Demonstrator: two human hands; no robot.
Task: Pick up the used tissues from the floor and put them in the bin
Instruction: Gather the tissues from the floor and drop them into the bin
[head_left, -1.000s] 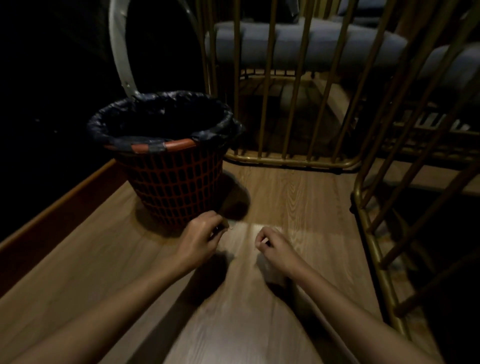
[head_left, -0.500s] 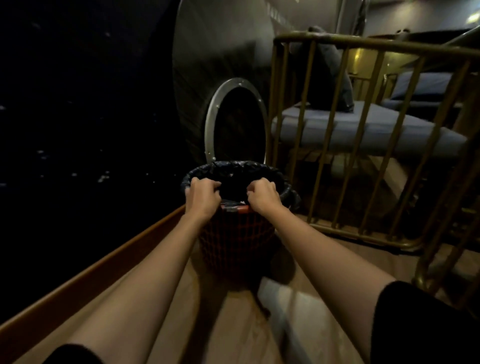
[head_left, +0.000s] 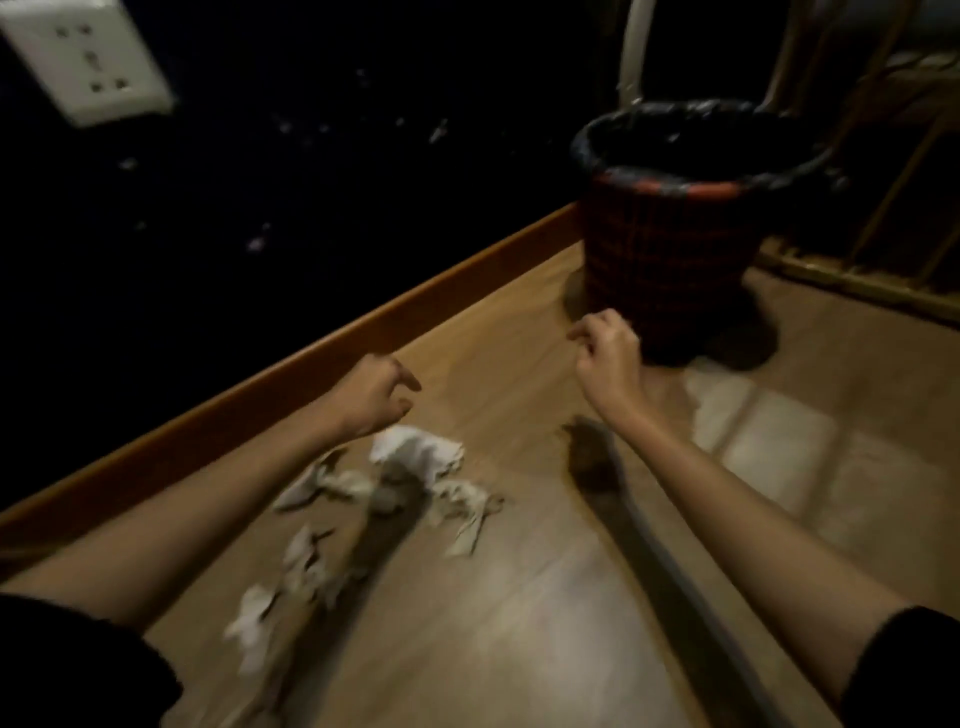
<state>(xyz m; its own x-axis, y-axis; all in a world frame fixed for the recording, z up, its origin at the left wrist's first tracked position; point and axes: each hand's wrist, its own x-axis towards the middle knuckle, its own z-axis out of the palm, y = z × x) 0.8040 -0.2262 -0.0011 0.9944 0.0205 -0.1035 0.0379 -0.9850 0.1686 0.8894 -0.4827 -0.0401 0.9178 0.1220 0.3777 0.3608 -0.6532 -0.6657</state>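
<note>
While curled, fingers (head_left: 584, 332) hold nothing.

Floor (head_left: 519, 597): wood-grain boards, smooth, with a soft sheen where light pools. Skirting board (head_left: 322, 358): wood-look, semi-gloss. Bin (head_left: 660, 260): red plastic lattice, matt, lined with a black glossy plastic bag (head_left: 701, 117) folded over the rim. Tissues (head_left: 415, 454): white paper, crumpled, matt. Railing (head_left: 852, 280): brass-coloured metal bars, dully shiny. Wall socket (head_left: 85, 60): smooth white plastic. Sleeves (head_left: 914, 670): black cloth, matt.
</note>
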